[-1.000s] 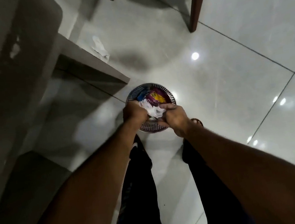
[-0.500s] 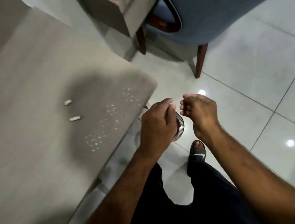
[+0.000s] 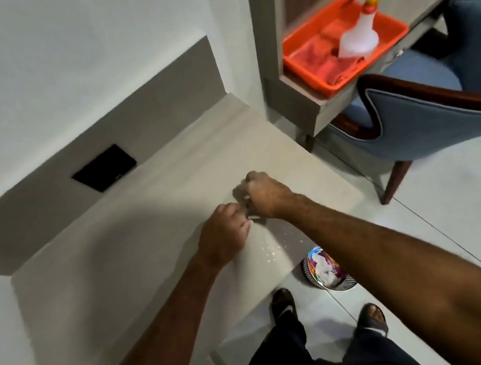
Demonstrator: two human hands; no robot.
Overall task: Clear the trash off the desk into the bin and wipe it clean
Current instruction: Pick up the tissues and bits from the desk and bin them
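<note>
Hands meet over the worktop (image 3: 139, 255): left hand (image 3: 224, 234) curled, right hand (image 3: 265, 196) pinching at small white scraps (image 3: 253, 217), grip unclear. Bin (image 3: 329, 274) at five o'clock, half hidden by the forearm.

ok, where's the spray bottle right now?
Head view, upper right: the spray bottle stands in the orange tray on the shelf unit, beside a folded orange cloth, just behind the blue chair.
</note>
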